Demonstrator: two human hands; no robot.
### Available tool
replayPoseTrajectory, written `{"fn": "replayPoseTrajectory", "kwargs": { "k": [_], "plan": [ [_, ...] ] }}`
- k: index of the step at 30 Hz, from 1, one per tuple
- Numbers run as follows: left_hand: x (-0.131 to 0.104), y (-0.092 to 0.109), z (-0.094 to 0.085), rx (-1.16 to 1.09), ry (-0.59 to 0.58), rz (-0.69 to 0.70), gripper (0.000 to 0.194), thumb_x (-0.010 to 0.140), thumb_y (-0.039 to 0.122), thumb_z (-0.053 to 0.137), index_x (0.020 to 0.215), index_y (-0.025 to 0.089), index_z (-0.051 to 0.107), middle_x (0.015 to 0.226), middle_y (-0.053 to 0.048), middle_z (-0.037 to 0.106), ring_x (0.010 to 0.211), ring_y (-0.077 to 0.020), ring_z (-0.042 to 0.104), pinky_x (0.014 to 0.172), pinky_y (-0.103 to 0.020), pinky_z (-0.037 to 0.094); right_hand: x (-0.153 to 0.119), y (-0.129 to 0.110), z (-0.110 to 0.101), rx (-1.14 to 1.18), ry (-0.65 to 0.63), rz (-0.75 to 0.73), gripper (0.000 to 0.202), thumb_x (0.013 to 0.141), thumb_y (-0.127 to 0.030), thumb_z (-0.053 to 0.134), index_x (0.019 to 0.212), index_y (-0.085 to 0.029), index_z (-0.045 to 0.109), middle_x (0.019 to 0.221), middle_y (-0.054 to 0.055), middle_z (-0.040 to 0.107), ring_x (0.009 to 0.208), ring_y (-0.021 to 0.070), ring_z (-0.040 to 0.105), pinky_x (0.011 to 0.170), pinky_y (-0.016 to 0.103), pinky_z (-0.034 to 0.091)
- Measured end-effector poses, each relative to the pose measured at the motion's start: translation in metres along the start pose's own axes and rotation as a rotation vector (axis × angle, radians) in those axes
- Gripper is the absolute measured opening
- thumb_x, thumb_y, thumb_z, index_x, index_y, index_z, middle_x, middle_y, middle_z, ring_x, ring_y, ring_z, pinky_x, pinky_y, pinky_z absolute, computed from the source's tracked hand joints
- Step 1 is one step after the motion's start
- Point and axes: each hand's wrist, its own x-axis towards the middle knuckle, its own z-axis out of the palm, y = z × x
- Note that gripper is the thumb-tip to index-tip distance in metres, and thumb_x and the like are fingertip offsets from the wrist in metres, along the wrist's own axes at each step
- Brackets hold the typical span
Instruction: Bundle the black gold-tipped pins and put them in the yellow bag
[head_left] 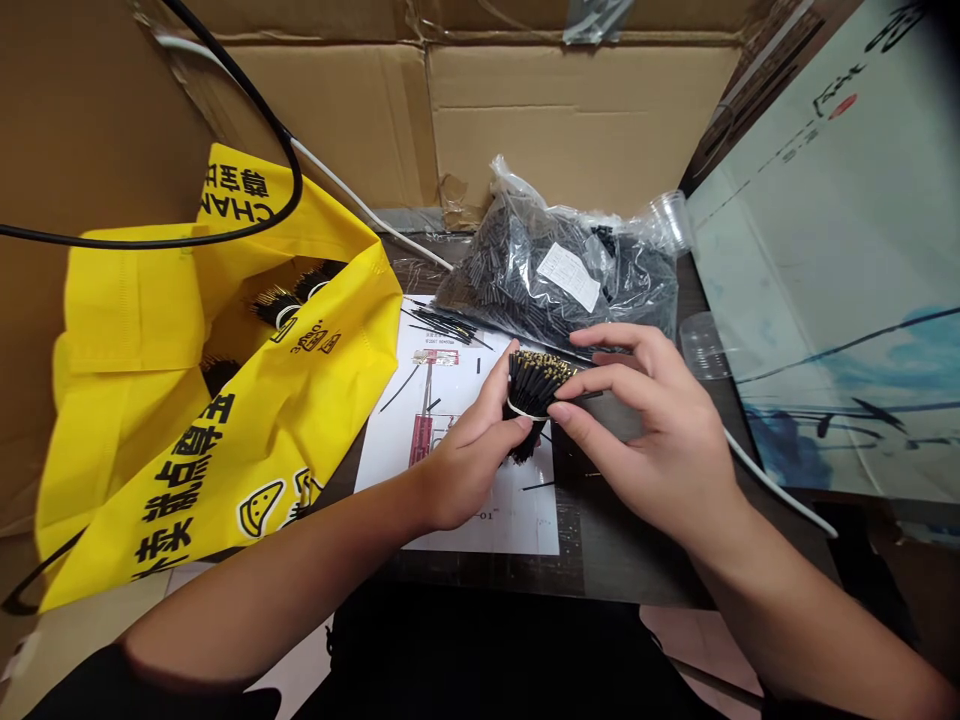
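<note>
My left hand is wrapped round a bundle of thin black wires with gold-coloured tips pointing up and away. A white band circles the bundle. At the bundle's right side, my right hand has its thumb and forefinger brought close together, with a thin black piece showing between them; its exact kind is unclear. The other right fingers are stretched out over the bundle's tips. Beneath the hands lies a printed white sheet, and loose black wires rest on its far edge.
A clear plastic bag of short black tubes stands behind my hands. On the left, a yellow bag holds more banded wire bundles. Clear plastic cups are at the right. Cardboard walls the back; a white cable crosses the dark table.
</note>
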Motion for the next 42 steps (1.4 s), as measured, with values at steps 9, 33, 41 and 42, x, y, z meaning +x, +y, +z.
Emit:
{"fn": "replayPoseTrajectory", "kwargs": {
  "k": [9,33,41,42],
  "plan": [
    [-0.0016,0.0024,0.0001,-0.06,0.002,-0.021,0.079,0.104,0.04,0.05,0.168,0.031,0.006,0.175,0.001,0.018,0.163,-0.0317,0.011,0.134,-0.051,0.011,0.0016,0.0047,-0.0081,-0.029,-0.022,0.009,0.006,0.089,-0.019,0.073,0.088,-0.024,0.071,0.128,0.01,0.065,0.123,0.0312,0.061,0.102,0.056,0.051],
    [-0.0007,-0.0005,-0.0002,-0.003,-0.086,0.073,0.082,0.105,0.044,0.049,0.168,0.029,-0.001,0.177,0.003,-0.005,0.164,-0.0224,-0.008,0.135,-0.04,-0.001,0.0009,0.0041,-0.0004,-0.229,0.005,-0.23,0.01,0.088,-0.019,0.074,0.09,-0.027,0.069,0.128,0.009,0.065,0.134,0.0375,0.053,0.112,0.065,0.043],
    [-0.0011,0.0015,0.0014,-0.07,-0.095,0.057,0.084,0.104,0.045,0.052,0.168,0.03,-0.001,0.176,-0.004,0.014,0.164,-0.0303,0.008,0.135,-0.049,0.01,0.0002,0.003,-0.0027,-0.118,0.115,-0.083,0.019,0.085,-0.02,0.079,0.099,-0.027,0.068,0.135,0.012,0.061,0.131,0.0342,0.055,0.108,0.059,0.05],
    [-0.0014,0.0012,0.0016,-0.089,-0.095,0.05,0.085,0.103,0.045,0.053,0.168,0.031,-0.001,0.175,-0.005,0.019,0.163,-0.0324,0.012,0.134,-0.052,0.013,0.0,0.0035,-0.0029,-0.106,0.138,-0.074,0.02,0.085,-0.02,0.08,0.1,-0.027,0.068,0.134,0.012,0.062,0.129,0.034,0.057,0.107,0.059,0.051]
  ]
}}
